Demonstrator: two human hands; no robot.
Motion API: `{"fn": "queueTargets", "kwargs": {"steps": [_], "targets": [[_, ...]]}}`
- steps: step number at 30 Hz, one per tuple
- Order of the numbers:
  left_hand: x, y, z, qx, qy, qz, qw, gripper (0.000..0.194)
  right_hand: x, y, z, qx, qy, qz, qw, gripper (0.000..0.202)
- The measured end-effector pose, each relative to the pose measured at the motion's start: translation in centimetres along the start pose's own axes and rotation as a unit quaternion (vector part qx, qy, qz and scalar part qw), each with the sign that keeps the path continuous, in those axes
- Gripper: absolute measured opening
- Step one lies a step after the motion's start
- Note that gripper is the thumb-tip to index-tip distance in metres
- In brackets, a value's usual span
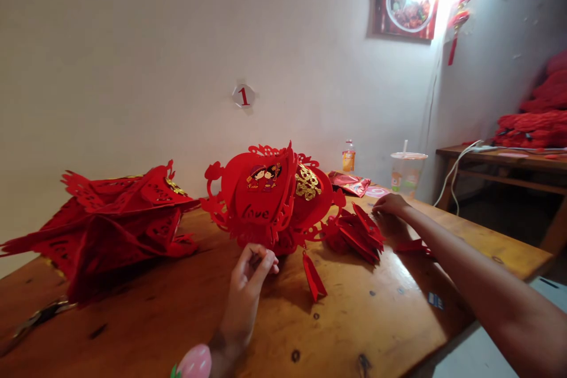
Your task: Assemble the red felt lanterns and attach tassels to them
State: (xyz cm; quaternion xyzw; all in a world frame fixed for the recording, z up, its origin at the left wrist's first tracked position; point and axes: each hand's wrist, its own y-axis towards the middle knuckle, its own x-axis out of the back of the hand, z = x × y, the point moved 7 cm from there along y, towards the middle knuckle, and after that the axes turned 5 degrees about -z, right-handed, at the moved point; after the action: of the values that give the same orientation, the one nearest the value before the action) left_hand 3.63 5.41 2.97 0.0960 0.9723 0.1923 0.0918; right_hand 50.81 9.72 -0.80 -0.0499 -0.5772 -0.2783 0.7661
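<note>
A red felt lantern [266, 195] with a cartoon couple, the word "love" and a gold cut-out stands mid-table. Just in front of its lower edge is my left hand [252, 271], fingers curled in and thumb against them. Whatever they pinch, if anything, is too small to make out. A red forked pendant [314, 276] hangs at the lantern's lower right. My right hand [390, 205] reaches past a bunch of folded red felt pieces [359, 234], its fingers bent together and pointing down at their far right side. What lies between those fingertips is hidden.
Another red felt lantern [128, 218], partly collapsed, lies at left, with keys [39, 316] in front. Toward the back stand a small bottle [348, 156] and a plastic cup with a straw [408, 174], near a red packet [349, 183]. A side table [509, 159] holds red bundles.
</note>
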Motion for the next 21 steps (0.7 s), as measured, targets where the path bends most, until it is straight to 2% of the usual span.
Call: {"fn": "queueTargets", "kwargs": {"steps": [13, 17, 21], "targets": [[0.0, 0.1, 0.0, 0.002, -0.009, 0.013, 1.000, 0.020, 0.9, -0.5, 1.0, 0.014, -0.054, 0.015, 0.998, 0.023], [0.0, 0.1, 0.1, 0.004, -0.015, 0.014, 1.000, 0.019, 0.6, -0.6, 1.1, 0.013, -0.077, 0.044, 0.996, 0.028], [0.0, 0.2, 0.2, 0.005, -0.030, 0.014, 0.999, 0.019, 0.2, -0.6, 1.1, 0.013, -0.095, 0.071, 0.993, 0.025]]}}
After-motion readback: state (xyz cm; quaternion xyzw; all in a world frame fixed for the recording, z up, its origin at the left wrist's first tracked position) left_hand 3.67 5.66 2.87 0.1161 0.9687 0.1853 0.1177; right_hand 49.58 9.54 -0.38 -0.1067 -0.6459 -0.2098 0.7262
